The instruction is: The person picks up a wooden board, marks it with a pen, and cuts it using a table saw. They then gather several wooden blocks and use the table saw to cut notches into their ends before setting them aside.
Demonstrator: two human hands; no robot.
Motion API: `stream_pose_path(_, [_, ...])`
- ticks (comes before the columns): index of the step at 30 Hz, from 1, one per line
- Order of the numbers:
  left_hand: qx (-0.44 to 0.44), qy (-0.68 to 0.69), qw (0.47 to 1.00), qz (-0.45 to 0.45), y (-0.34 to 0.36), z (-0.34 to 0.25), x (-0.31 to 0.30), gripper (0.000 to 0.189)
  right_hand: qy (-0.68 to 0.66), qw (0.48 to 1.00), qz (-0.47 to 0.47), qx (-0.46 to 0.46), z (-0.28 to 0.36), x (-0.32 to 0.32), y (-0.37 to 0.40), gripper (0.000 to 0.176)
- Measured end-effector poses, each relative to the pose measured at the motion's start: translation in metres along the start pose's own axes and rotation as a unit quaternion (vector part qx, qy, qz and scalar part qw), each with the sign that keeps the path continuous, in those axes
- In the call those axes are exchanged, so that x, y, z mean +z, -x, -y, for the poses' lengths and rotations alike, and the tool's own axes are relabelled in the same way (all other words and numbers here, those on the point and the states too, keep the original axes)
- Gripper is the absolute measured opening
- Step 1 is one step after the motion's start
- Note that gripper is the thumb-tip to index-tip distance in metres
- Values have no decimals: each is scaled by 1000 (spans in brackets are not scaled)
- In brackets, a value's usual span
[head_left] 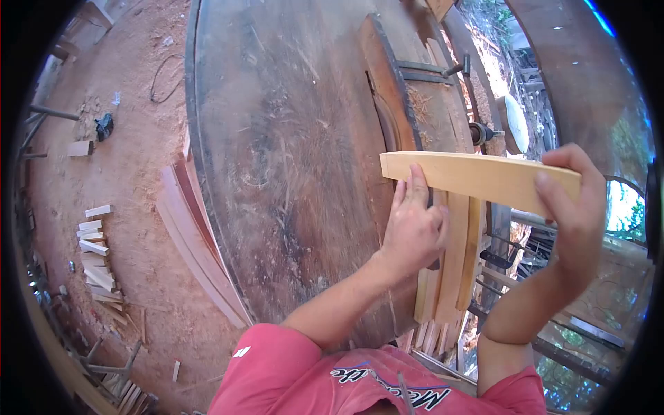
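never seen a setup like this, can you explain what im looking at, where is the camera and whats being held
There is no robot here, just a person working with two bare hands. The single picture comes from a camera worn on the head, looking forward and down, which is why the wearer's red shirt fills the bottom edge.

The right hand grips one end of a pale wooden board, while the fingertips of the left hand rest against it near the other end.

In front is a worn wooden tabletop. An upright wooden piece stands on it, with wood shavings just to its right. To the left, short wood offcuts lie on the ground.
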State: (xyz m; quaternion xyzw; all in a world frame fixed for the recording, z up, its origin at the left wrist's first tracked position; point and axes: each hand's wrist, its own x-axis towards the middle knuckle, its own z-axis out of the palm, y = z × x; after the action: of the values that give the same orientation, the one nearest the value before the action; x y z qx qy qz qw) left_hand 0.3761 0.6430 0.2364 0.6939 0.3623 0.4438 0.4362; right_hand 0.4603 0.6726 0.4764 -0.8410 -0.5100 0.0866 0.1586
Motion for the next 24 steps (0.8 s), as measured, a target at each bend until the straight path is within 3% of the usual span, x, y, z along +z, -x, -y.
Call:
stream_pose_path(3, [12,-15,1000,1,12,-2,0,32,-23,999,20,10,-10,-7,25,23])
stream_pose_path(9, [31,-6,998,56,76,2,11,31,-8,998,-46,-44,-90,21,178,32])
stream_pose_path(13, [23,-20,987,160,133,16,11,31,-103,992,-73,14,-154,79,288,42])
stream_pose_path(17, [64,-13,983,169,190,25,15,26,-177,978,-71,84,-202,140,364,51])
stream_pose_path(19, [51,-9,985,164,219,15,12,27,-121,990,-40,61,-205,148,391,53])
stream_pose_path(20, [24,-3,986,167,231,8,9,27,-177,975,45,124,-198,140,399,54])
stream_pose_path(24, [-13,11,986,168,263,-9,-4,28,-203,965,111,128,-237,169,440,58])
